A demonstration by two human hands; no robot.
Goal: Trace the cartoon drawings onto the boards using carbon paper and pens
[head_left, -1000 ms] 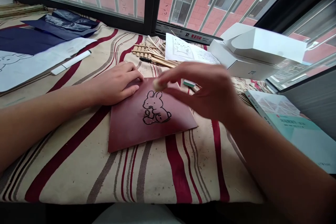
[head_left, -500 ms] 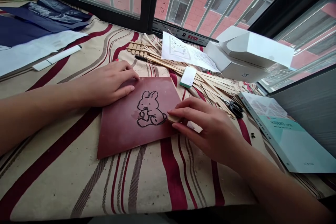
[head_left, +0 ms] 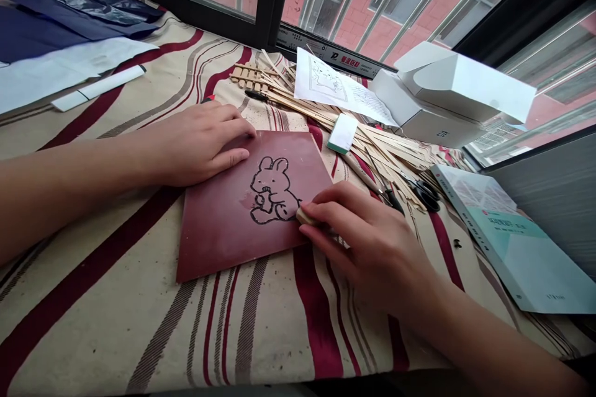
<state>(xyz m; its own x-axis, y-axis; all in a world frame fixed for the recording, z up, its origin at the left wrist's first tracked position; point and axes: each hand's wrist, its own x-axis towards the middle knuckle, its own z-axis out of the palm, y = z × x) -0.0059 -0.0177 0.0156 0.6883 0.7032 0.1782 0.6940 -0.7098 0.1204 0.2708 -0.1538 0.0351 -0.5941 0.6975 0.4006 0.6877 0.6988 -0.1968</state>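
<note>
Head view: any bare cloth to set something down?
Bare striped cloth lies below the maroon board, and beyond the left hand up to the white stick. It is crowded past the right hand: wooden strips, scissors, book.

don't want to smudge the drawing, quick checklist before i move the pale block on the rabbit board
1. Left hand steadying the maroon board: ok, it rests flat on the upper left part.
2. Pale block secure in the right hand: ok, held in the fingers.
3. Block clear of the rabbit outline: cannot tell, it sits right at the lower right lines.
4. Board surface clean: not ok, a pale smudge lies left of the rabbit.
5. Scissors apart from the right hand: ok.
</note>
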